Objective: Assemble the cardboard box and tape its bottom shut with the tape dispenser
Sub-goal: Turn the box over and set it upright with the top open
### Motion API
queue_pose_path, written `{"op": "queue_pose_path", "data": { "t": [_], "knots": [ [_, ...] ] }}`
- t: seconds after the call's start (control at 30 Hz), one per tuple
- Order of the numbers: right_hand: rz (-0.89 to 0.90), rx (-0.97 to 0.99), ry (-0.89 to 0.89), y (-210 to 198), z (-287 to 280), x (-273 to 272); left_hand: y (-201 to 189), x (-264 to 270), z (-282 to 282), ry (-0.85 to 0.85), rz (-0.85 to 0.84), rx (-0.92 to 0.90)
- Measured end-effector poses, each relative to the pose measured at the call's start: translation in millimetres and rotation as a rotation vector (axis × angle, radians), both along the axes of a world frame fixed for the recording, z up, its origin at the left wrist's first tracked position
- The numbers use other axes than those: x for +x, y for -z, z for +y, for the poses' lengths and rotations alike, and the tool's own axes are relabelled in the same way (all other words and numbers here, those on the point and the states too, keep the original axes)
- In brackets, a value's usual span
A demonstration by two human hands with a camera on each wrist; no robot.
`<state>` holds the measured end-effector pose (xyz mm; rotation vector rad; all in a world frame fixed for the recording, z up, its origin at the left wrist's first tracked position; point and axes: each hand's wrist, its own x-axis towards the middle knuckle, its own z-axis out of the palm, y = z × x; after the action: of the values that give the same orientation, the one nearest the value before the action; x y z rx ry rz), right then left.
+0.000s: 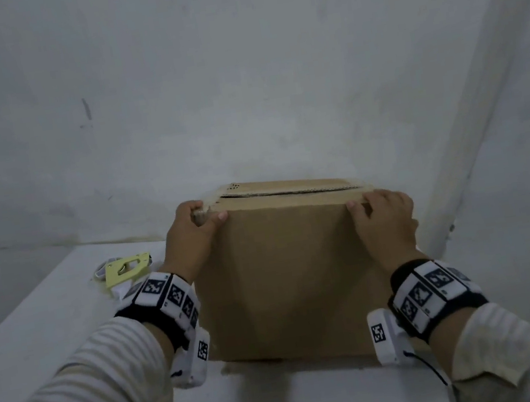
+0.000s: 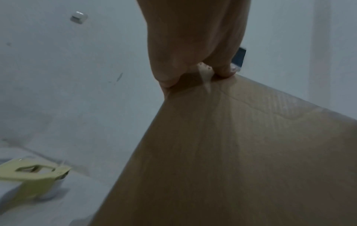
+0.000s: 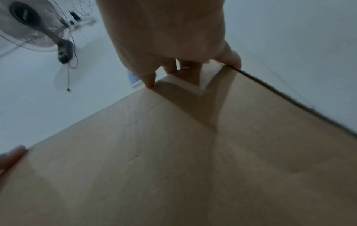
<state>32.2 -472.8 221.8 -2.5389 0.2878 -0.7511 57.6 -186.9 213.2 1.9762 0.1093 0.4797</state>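
Both hands, left hand (image 1: 192, 232) and right hand (image 1: 384, 214), grip the brown cardboard box (image 1: 288, 276) at its top corners with curled fingers; uneven pressure there may spring the untaped flaps open again.

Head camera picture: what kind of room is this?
Probably a plain room at home, used for packing: bare white walls, a brown cardboard box on a white surface, and an electric fan nearby.
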Motion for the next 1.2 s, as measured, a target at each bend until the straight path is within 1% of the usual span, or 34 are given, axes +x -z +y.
{"op": "queue_pose_path", "data": {
  "t": [0.13, 0.27, 0.37, 0.5, 0.63, 0.73, 0.87, 1.0, 1.2],
  "knots": [
    [0.029, -0.028, -0.022, -22.4, 4.6, 15.2, -28.7, 19.2, 4.4, -0.046, 0.021, 0.071],
    [0.091, -0.114, -0.024, -18.1, 6.0, 27.1, -31.9, 34.5, 0.7, -0.007, 0.088, 0.111],
    [0.115, -0.032, -0.060, -9.9, -1.6, 28.6, -26.8, 38.3, -1.5, 0.058, 0.092, 0.089],
    [0.096, 0.051, -0.125, -0.2, -12.1, 27.4, -20.4, 37.1, 3.6, 0.120, 0.117, 0.085],
    [0.161, 0.178, -0.064, 19.5, -13.5, 23.0, -2.7, 27.4, 4.3, 0.154, 0.195, -0.038],
    [0.211, 0.178, -0.027, 35.9, -12.1, 15.0, 12.9, 20.9, 3.1, 0.128, 0.234, -0.085],
    [0.226, 0.172, 0.014, 32.7, -10.0, 9.9, 13.4, 15.7, -0.6, 0.088, 0.276, -0.091],
    [0.243, 0.162, 0.037, 21.1, -9.5, 7.5, 8.1, 10.2, -2.3, 0.052, 0.299, -0.022],
    [0.267, 0.066, 0.033, -0.3, -10.6, 6.1, -11.8, 9.9, 0.4, -0.009, 0.309, 0.101]
  ]
}}
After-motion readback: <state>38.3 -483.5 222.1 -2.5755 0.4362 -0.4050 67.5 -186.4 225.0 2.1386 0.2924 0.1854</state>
